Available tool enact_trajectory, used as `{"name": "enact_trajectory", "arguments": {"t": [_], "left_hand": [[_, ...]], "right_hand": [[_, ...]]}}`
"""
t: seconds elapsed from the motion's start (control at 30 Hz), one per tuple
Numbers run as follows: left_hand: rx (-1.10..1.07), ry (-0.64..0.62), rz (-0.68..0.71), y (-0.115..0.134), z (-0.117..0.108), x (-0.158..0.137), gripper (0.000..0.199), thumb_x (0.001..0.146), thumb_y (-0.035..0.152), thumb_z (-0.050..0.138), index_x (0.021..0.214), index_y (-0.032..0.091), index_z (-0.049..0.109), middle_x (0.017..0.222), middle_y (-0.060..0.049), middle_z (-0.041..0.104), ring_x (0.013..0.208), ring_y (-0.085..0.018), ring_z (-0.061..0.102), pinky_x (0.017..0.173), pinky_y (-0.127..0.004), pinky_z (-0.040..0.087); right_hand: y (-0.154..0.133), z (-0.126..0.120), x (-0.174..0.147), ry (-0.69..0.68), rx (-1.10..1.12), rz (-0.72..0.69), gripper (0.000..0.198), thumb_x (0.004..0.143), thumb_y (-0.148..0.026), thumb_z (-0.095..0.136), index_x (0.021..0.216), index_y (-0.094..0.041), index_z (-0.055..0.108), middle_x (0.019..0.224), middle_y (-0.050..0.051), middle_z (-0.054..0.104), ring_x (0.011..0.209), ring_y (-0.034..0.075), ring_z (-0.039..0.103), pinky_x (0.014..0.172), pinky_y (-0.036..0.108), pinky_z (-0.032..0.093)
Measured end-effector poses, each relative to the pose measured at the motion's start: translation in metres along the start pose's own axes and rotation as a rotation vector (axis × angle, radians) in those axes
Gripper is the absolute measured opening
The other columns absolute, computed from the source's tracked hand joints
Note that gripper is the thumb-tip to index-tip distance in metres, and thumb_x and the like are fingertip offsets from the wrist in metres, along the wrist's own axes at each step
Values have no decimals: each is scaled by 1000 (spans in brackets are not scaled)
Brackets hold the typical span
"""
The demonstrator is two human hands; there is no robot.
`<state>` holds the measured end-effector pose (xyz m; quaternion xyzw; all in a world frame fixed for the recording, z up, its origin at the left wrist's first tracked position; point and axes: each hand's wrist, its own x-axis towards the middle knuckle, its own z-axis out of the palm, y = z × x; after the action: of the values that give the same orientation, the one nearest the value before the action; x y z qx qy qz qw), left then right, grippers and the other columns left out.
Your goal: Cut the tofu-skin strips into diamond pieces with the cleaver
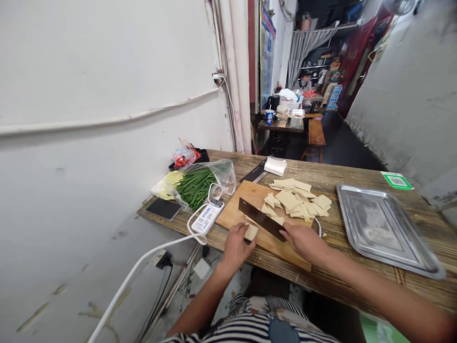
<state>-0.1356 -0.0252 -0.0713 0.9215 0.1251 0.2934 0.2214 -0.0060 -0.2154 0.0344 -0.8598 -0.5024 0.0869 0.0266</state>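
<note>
Table (321, 177): left hand (235, 244) pinching block (252, 232), right hand (303, 242) clasping knife (262, 219); bag (226, 172) of greens (196, 187) left of fingers (235, 230), tray (378, 224) right.

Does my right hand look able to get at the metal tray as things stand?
Likely yes, if the right hand puts down the cleaver it holds; nothing tall stands on the tabletop between that hand and the metal tray.

The right hand (305, 242) hides the handle of the cleaver (262, 220), the lower edge crops the striped shirt (244, 329), and print on the power strip (207, 219) is unreadably small.
</note>
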Motion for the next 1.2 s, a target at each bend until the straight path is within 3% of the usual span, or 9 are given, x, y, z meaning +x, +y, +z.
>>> {"name": "enact_trajectory", "arguments": {"t": [0.13,0.3,0.43,0.53,0.63,0.73,0.9,1.2], "left_hand": [[-33,0,-48,21,11,-4,40,69,25,78,104,14,63,109,-13,63,104,-28,59,93,-45,51],[-66,-180,-98,39,12,-4,68,58,23,88,117,14,55,118,-13,58,112,-29,56,98,-45,48],[0,-255,43,38,-5,6,76,59,26,88,124,18,49,131,-14,51,122,-32,49,101,-50,43],[45,-345,189,39,-13,17,56,69,32,81,115,18,53,130,-13,54,121,-31,48,102,-48,40],[112,-380,106,44,-12,22,32,75,34,76,94,17,57,108,-10,63,103,-28,56,91,-42,46],[202,-351,-20,50,-8,21,32,75,40,75,86,17,57,88,-7,63,90,-27,57,82,-38,46],[262,-345,-60,54,-3,20,28,79,39,70,88,16,57,89,-9,63,91,-26,57,81,-36,44],[231,-401,-107,62,4,26,25,74,34,69,87,15,58,88,-10,63,91,-26,58,80,-33,43]], "right_hand": [[3,-1,-21,115,65,67,27,103,-29,30,95,-16,53,84,8,68,81,23,67,64,28,40],[15,8,-50,204,106,143,30,102,-33,28,93,-17,51,75,8,66,71,27,67,58,30,37],[26,27,-75,314,239,163,37,101,-42,24,88,-19,51,68,8,64,63,27,64,55,31,35],[28,36,-88,354,395,174,40,100,-48,26,88,-20,51,67,6,63,61,26,63,55,32,35],[26,39,-95,364,517,200,43,99,-52,27,88,-20,54,71,6,64,65,25,63,59,32,37],[21,39,-100,349,580,239,46,97,-56,27,93,-19,55,71,6,63,64,25,62,60,33,39],[16,39,-108,359,628,255,44,97,-55,28,88,-20,54,67,4,60,61,23,59,60,32,39],[18,48,-115,337,626,318,47,96,-58,24,85,-21,52,67,7,62,59,25,59,58,33,39]]}}
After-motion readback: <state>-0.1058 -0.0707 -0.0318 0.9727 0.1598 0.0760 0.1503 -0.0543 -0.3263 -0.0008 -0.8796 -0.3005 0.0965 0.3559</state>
